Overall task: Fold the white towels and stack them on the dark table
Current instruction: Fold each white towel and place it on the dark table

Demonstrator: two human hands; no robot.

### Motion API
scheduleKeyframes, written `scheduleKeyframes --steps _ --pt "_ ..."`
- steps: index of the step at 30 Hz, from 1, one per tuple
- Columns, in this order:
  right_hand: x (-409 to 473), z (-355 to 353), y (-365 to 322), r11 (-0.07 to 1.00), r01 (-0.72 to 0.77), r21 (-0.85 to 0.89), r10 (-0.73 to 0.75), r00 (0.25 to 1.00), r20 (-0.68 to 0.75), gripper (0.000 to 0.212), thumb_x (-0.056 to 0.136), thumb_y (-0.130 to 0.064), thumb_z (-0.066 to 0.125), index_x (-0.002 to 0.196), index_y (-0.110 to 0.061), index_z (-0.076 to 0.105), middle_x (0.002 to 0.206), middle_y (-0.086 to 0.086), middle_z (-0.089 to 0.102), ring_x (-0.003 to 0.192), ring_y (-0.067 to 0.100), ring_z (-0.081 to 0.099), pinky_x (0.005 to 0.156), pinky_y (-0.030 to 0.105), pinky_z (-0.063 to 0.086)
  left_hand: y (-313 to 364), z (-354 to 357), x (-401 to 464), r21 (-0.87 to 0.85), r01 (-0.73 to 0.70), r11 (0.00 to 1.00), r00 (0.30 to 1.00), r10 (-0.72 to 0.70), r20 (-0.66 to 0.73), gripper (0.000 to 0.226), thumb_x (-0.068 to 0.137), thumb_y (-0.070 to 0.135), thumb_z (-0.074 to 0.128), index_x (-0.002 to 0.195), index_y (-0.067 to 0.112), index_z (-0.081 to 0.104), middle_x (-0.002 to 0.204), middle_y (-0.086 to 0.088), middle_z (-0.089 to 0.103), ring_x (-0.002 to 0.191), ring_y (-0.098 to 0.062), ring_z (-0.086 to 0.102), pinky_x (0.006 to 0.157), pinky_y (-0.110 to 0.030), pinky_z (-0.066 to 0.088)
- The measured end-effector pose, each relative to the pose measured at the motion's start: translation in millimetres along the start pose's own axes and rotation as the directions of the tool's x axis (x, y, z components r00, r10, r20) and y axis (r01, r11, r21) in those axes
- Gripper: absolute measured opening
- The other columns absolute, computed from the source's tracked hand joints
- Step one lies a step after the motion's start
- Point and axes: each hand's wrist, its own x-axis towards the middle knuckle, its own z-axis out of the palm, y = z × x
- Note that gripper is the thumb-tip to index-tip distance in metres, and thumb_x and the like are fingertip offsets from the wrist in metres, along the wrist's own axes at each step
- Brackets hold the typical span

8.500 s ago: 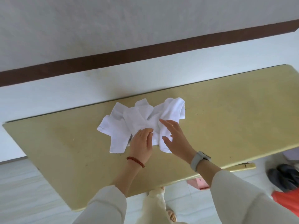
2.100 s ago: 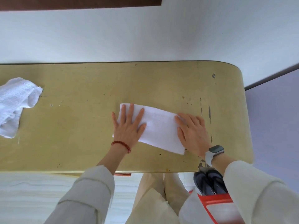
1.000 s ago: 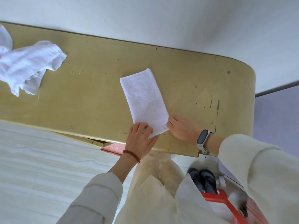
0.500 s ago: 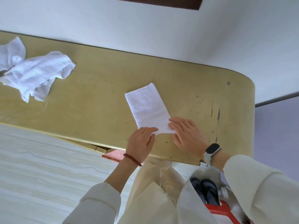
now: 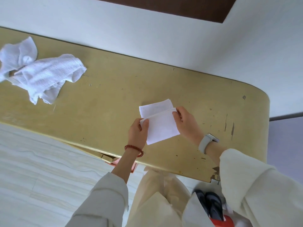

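Head view shows both hands, left hand [image 5: 138, 131] and right hand [image 5: 185, 122], pinching the towel [image 5: 161, 126] mid-fold; uneven pulling toward twelve o'clock could skew its edges on the desk [image 5: 114, 95].

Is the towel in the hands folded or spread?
Part folded: both hands, left and right, bring the towel's near half over the far half.

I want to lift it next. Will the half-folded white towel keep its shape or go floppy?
Probably floppy: the half-folded towel bends where both hands, left hand and right hand, pinch its edge. It looks thin and light. The unfolded towels lie crumpled, so unsupported layers likely sag open.
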Motion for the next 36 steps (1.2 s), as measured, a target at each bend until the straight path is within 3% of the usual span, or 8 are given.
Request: scheduleKeyframes --steps 4,10,18,22,29,31,33,36 --pt "29 11 -5 0.996 -0.083 -0.033 0.083 0.996 -0.02 0.025 0.099 -0.022 0.031 0.109 -0.006 0.047 0.068 0.002 0.047 0.063 0.021 0.044 0.062 0.035 0.034 3 4 26 0.069 0.064 0.996 0.997 -0.061 -0.047 0.018 0.096 0.025 0.042 0.088 0.011 0.048 0.066 0.007 0.044 0.059 -0.008 0.04 0.05 -0.021 0.03" --pt "49 25 0 0.975 -0.176 -0.137 0.167 0.983 -0.077 0.025 0.099 -0.023 0.029 0.109 -0.009 0.046 0.062 -0.004 0.043 0.067 0.024 0.046 0.06 0.032 0.034 0 7 49 0.15 0.138 0.979 0.989 -0.128 -0.074 0.035 0.094 0.029 0.045 0.064 0.019 0.032 0.06 0.004 0.038 0.053 -0.01 0.033 0.048 -0.024 0.026" --pt "60 28 -1 0.951 -0.242 -0.194 0.222 0.968 -0.119 0.024 0.098 -0.023 0.029 0.106 -0.009 0.047 0.065 -0.001 0.046 0.065 0.025 0.048 0.057 0.032 0.032 5 11 61 0.238 0.208 0.949 0.976 -0.187 -0.11 0.032 0.095 0.036 0.042 0.075 0.011 0.041 0.062 0.003 0.041 0.061 -0.018 0.039 0.048 -0.026 0.027" --pt "61 30 -3 0.939 -0.257 -0.23 0.232 0.964 -0.13 0.02 0.098 -0.023 0.03 0.102 -0.009 0.045 0.062 -0.002 0.045 0.062 0.025 0.047 0.055 0.03 0.031 12 13 64 0.31 0.287 0.906 0.957 -0.258 -0.132 0.031 0.094 0.041 0.039 0.082 0.013 0.044 0.076 -0.004 0.048 0.071 -0.024 0.045 0.062 -0.028 0.035" --pt "50 28 -12 0.939 -0.333 0.088 0.344 0.914 -0.216 0.021 0.092 -0.032 0.044 0.095 -0.012 0.041 0.073 -0.004 0.049 0.068 0.018 0.048 0.057 0.03 0.038 24 5 64 0.494 0.319 0.809 0.947 -0.29 -0.136 0.045 0.09 0.054 0.036 0.093 0.012 0.051 0.083 -0.004 0.055 0.074 -0.024 0.051 0.066 -0.029 0.036" --pt "36 29 -7 0.977 -0.209 -0.048 0.177 0.911 -0.372 0.023 0.09 -0.028 0.045 0.104 -0.009 0.048 0.095 0.002 0.054 0.087 0.02 0.05 0.073 0.033 0.04 20 3 55 0.459 0.222 0.86 0.969 -0.141 -0.205 0.038 0.091 0.048 0.041 0.098 0.012 0.047 0.091 -0.004 0.057 0.081 -0.025 0.053 0.067 -0.03 0.037" --pt "23 31 2 0.952 0.018 -0.306 -0.152 0.895 -0.42 0.028 0.088 -0.02 0.039 0.109 -0.008 0.052 0.109 0.008 0.056 0.101 0.024 0.051 0.083 0.036 0.036 9 2 40 0.441 -0.022 0.897 0.944 0.164 -0.286 0.029 0.091 0.034 0.043 0.103 0.009 0.051 0.097 -0.007 0.057 0.089 -0.027 0.054 0.07 -0.033 0.039" --pt "16 37 19 0.727 0.333 -0.601 -0.506 0.851 -0.14 0.038 0.085 -0.014 0.034 0.12 -0.012 0.049 0.125 0.01 0.055 0.119 0.026 0.048 0.101 0.045 0.029 -15 10 24 0.587 -0.308 0.749 0.867 0.475 -0.15 0.037 0.085 0.021 0.037 0.116 0.009 0.053 0.115 -0.009 0.059 0.108 -0.026 0.054 0.081 -0.035 0.039"
